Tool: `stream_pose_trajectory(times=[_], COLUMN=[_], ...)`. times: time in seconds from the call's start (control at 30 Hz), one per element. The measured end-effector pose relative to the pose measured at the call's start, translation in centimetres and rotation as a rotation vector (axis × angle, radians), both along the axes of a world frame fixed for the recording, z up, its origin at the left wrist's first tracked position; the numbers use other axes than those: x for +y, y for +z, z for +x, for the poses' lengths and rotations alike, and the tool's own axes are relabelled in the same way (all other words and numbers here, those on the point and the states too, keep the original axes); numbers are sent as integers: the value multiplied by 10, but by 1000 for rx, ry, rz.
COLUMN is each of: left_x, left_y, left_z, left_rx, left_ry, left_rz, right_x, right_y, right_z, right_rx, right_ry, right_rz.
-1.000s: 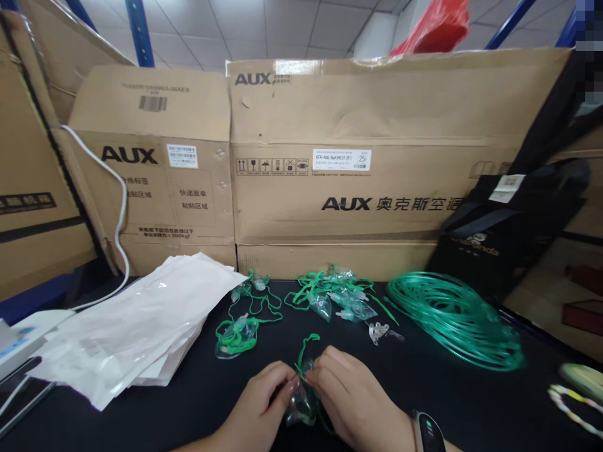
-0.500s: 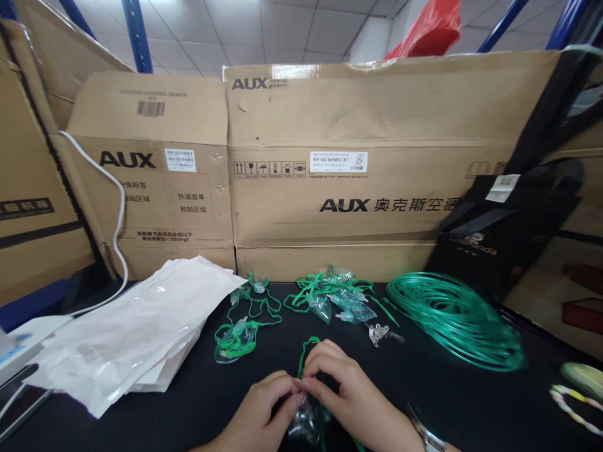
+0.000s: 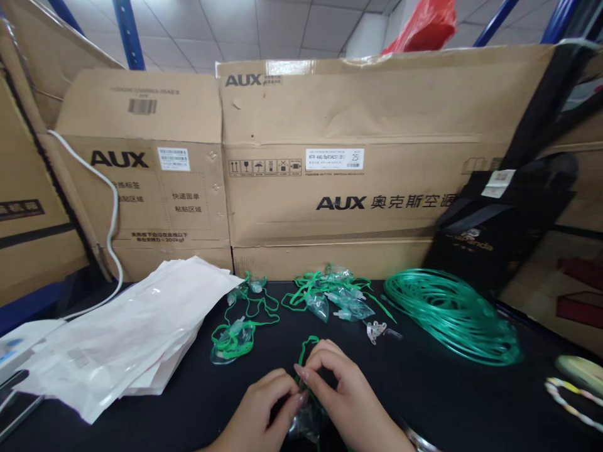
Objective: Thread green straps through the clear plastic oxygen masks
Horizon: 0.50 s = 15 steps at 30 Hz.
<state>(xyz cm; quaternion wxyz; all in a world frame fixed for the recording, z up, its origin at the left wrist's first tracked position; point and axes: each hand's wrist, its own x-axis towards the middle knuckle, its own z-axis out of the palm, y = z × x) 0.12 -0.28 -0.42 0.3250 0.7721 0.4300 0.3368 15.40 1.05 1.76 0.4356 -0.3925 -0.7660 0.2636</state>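
Clear plastic mask (image 3: 304, 423) is being pinched at its top by the left hand (image 3: 266, 405), its green strap (image 3: 306, 343) being gripped by the right hand (image 3: 343, 390), over the black bench (image 3: 433, 402).

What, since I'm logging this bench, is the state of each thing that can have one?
left grip: pinched on the clear mask
right grip: pinched at the green strap
clear mask: held, partly hidden
green strap: looped upward, partly hidden
central mask heap: straps tangled
green tubing: coiled
white bags: stacked, overlapping
white cable: slack, curved
large carton: standing; sealed or not, cannot tell
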Motion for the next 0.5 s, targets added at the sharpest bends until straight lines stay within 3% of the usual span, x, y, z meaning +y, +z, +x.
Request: stream_pose_trajectory(times=[0.33,0.43,0.5], left_x=[-1,1,4], left_y=[3,3,4], left_z=[8,3,-2], left_rx=[-6,-93,-176], left_ry=[-7,127,240], left_rz=[-34,-36,-37], right_x=[19,26,32], right_y=[16,14,12], right_z=[14,15,17], right_rx=[308,275,305], right_ry=[-107,-28,-47], right_rz=[-276,-335,-346])
